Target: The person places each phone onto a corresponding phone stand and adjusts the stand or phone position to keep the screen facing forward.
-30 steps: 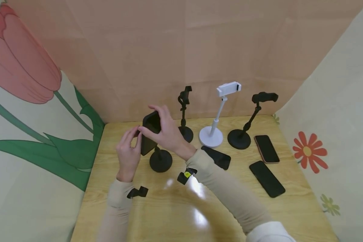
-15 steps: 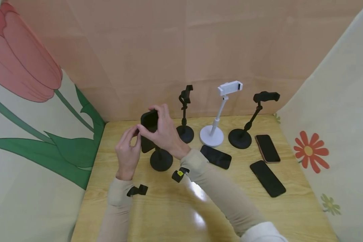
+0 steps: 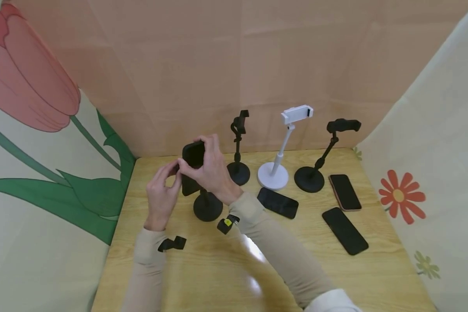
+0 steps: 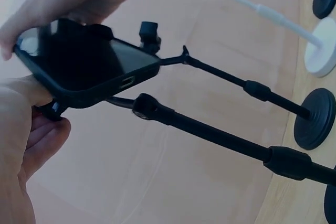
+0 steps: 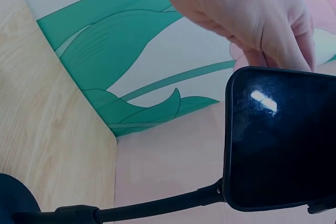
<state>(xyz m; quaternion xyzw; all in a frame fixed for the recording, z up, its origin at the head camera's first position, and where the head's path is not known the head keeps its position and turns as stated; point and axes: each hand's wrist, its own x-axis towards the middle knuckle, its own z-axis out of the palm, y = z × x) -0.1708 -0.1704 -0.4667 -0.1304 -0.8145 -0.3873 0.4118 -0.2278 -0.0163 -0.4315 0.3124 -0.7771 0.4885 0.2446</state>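
A black smartphone (image 3: pixel 193 155) sits upright at the head of a black phone stand (image 3: pixel 208 208), at the left of the table. My left hand (image 3: pixel 161 197) is at the phone's left edge; in the left wrist view its thumb and fingers pinch the stand's black clamp (image 4: pixel 52 110). From the other side my right hand (image 3: pixel 217 175) grips the phone, thumb near the left fingertips and fingers over the top edge. The right wrist view shows the phone's dark screen (image 5: pixel 283 145) and the left hand (image 5: pixel 252 14) behind its edge, fingertips hidden.
Behind and to the right stand a black phone stand (image 3: pixel 238 172), a white phone stand (image 3: pixel 273 176) and another black phone stand (image 3: pixel 309 178). Three phones lie flat: one dark phone (image 3: pixel 278 203), a pink-edged phone (image 3: pixel 345 192) and a black phone (image 3: pixel 345 230).
The phone and both hands stay nearly in place. The right wrist has swung slightly left and the left wrist has shifted a little left.
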